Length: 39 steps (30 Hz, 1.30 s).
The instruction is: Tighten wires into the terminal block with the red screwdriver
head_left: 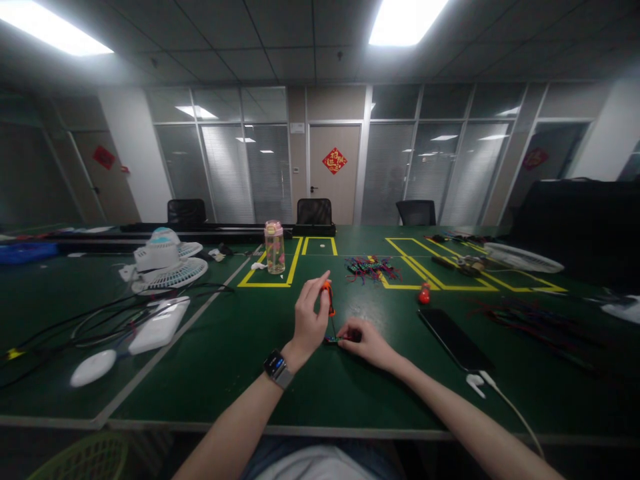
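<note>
On a clock face centred on the hands, with twelve straight ahead from the seat, a green basket (83, 460) is seen at eight, below the edge of the green table (375, 407). A white earbud (475, 385) is placed at four, beside a white cable (515, 413). A smartwatch (275, 365) is worn on the left wrist, and a white mouse (93, 368) is left at nine.

At the centre, a small circuit board (331, 341) is held down at the table by the right hand (370, 343), its edge pinched between thumb and forefinger, the other fingers curled. Just above, an orange-and-black screwdriver (329, 299) is grasped by the left hand (309, 317), its fingers fairly straight along the handle; the shaft is pointed down at the board, though whether it is touched by the tip cannot be told.

A black phone (453, 339) is laid at three, and a white box (160, 325) at nine among black cables. A small red object (425, 293) is set at two, a pile of wired boards (373, 268) at one, white fans (170, 260) at ten. A clear bottle (275, 253) is stood at eleven, partly inside yellow tape (265, 285). Beyond, a black chair (315, 212) and a door (335, 197) are seen at twelve.
</note>
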Each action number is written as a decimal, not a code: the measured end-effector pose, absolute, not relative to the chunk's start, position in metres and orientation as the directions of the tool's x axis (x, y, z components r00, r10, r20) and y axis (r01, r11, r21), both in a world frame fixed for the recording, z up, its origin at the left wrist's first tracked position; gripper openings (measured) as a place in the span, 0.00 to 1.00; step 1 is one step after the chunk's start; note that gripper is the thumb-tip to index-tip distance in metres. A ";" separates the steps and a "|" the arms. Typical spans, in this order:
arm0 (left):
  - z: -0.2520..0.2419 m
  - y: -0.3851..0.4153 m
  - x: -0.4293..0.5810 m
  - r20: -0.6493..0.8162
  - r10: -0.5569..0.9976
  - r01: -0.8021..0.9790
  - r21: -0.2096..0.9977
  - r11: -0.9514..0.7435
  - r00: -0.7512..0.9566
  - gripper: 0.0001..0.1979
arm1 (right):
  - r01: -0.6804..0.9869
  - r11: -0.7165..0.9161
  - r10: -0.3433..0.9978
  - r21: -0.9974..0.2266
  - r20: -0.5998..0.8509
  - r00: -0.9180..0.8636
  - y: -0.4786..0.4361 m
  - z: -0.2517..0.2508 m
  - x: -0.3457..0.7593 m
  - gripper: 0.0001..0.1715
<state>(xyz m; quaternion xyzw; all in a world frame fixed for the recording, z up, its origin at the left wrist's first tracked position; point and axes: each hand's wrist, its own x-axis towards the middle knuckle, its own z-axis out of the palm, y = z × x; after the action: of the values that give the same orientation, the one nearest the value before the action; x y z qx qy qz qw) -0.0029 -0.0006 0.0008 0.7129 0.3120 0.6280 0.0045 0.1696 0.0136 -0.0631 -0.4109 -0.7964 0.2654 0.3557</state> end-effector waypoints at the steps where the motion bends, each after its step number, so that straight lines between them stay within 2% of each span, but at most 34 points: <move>1: 0.001 0.000 -0.003 0.896 0.443 0.448 0.394 -0.802 0.005 0.17 | 0.467 0.524 0.842 -0.713 0.349 -0.412 0.014 -0.063 0.170 0.03; 6: 0.000 -0.001 -0.003 0.908 0.418 0.502 0.366 -0.784 -0.009 0.13 | 0.470 0.527 0.840 -0.708 0.350 -0.415 0.014 -0.063 0.169 0.04; 12: 0.001 -0.003 -0.004 0.887 0.460 0.436 0.396 -0.808 0.046 0.18 | 0.470 0.536 0.835 -0.701 0.361 -0.415 0.015 -0.064 0.170 0.04; 20: 0.000 -0.002 -0.003 0.920 0.393 0.497 0.338 -0.799 0.007 0.14 | 0.459 0.527 0.840 -0.715 0.357 -0.408 0.013 -0.063 0.169 0.04; 26: 0.001 -0.003 -0.004 0.886 0.461 0.434 0.397 -0.809 0.048 0.19 | 0.454 0.529 0.838 -0.717 0.354 -0.416 0.013 -0.062 0.169 0.03; 34: 0.000 0.000 -0.003 0.916 0.401 0.486 0.347 -0.802 0.007 0.13 | 0.450 0.521 0.843 -0.725 0.355 -0.404 0.013 -0.063 0.169 0.04; 39: 0.000 -0.002 -0.004 0.893 0.447 0.439 0.377 -0.816 0.063 0.18 | 0.460 0.532 0.836 -0.711 0.355 -0.418 0.013 -0.062 0.169 0.04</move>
<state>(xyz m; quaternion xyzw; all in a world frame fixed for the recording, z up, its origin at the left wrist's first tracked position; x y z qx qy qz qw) -0.0037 -0.0024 0.0000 0.7292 0.3035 0.6134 0.0032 0.1690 0.0130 -0.0622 -0.4051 -0.7995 0.2643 0.3560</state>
